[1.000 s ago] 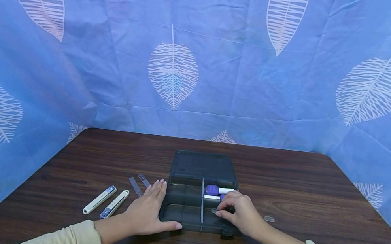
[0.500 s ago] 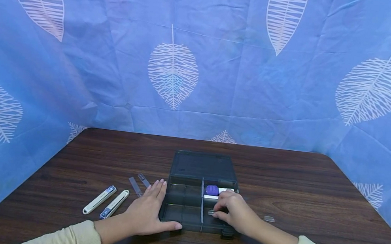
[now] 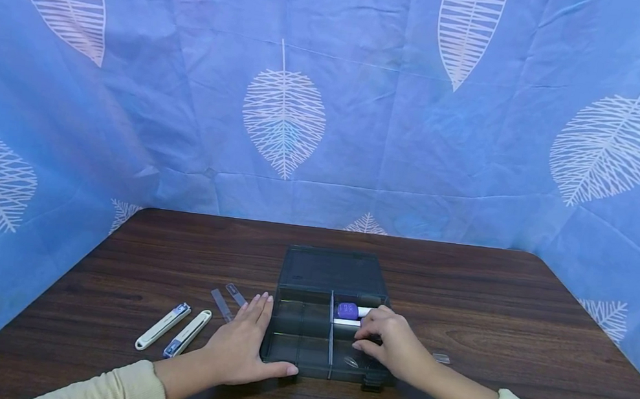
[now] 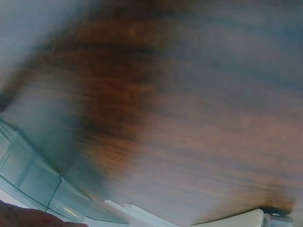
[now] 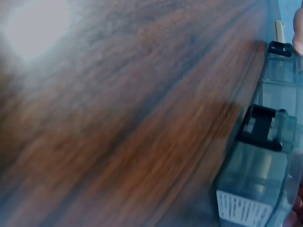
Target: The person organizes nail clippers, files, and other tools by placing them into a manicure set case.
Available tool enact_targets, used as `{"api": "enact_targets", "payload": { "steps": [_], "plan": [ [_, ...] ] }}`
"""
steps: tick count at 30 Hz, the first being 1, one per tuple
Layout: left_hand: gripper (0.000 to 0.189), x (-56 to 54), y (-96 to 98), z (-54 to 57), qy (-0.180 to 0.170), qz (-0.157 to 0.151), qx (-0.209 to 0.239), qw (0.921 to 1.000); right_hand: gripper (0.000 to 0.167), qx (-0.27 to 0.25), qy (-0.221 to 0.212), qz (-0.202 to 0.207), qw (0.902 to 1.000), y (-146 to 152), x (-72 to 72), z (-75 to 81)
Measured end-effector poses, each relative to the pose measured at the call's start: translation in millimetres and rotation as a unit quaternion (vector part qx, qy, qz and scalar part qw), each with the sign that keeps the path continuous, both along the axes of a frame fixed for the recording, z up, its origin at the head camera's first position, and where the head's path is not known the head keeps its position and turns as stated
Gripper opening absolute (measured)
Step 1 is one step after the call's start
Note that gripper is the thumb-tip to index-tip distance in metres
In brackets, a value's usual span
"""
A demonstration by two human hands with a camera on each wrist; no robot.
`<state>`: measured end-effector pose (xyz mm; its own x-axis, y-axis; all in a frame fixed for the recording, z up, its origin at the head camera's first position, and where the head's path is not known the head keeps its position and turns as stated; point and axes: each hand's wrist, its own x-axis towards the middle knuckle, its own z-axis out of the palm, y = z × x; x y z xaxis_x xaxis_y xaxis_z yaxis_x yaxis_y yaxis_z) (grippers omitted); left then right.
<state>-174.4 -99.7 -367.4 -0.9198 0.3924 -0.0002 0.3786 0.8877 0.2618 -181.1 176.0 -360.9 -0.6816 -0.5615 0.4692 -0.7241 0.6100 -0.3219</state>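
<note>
A dark translucent divided box (image 3: 285, 366) stands with its lid (image 3: 330, 271) laid back. My left hand (image 3: 242, 347) is flat, its fingers along the box's left side and its thumb at the front edge. Over the right compartments hovers my right hand (image 3: 395, 347), fingertips bent, thumb and forefinger slightly apart with nothing seen between them. Below them, in the front right compartment, lies a small clear curved piece (image 3: 351, 361) like a false nail. The back right compartment holds a purple nail polish bottle (image 3: 347, 310) with a white cap; a second white cap (image 3: 346, 322) lies before it, partly hidden by my hand.
Two white nail clippers (image 3: 163, 327) (image 3: 187, 334) lie left of my left hand. Beside its fingertips are two clear flat strips (image 3: 221, 305) (image 3: 236, 294). Another clear piece (image 3: 441, 358) lies right of the box. Black latches (image 5: 262, 126) stick out from the box's front.
My right hand moved left and down with the small clear piece, let go of it in the front right compartment, and rose slightly back to the right. My left hand has stayed put.
</note>
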Motion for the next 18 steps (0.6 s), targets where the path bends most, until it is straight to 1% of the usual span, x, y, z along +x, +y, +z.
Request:
{"api": "enact_targets", "payload": {
  "steps": [4, 11, 14, 18],
  "plan": [
    [0.114, 0.8, 0.3, 1.0, -0.004, 0.0, 0.002, 1.0, 0.004, -0.031, 0.028, -0.022, 0.9989, 6, 1.9, 0.6],
    [0.114, 1.0, 0.0, 1.3, -0.007, 0.001, 0.005, 1.0, 0.011, -0.074, 0.046, -0.059, 0.9944, 19, 8.6, 5.4],
    [0.114, 0.7, -0.2, 0.8, -0.005, 0.0, 0.005, 1.0, 0.014, -0.078, 0.058, -0.084, 0.9917, 25, 10.4, 6.1],
    [0.114, 0.4, 0.2, 1.0, -0.002, -0.003, 0.002, 1.0, 0.018, -0.069, 0.078, -0.127, 0.9864, 36, 13.4, 5.1]
  ]
}}
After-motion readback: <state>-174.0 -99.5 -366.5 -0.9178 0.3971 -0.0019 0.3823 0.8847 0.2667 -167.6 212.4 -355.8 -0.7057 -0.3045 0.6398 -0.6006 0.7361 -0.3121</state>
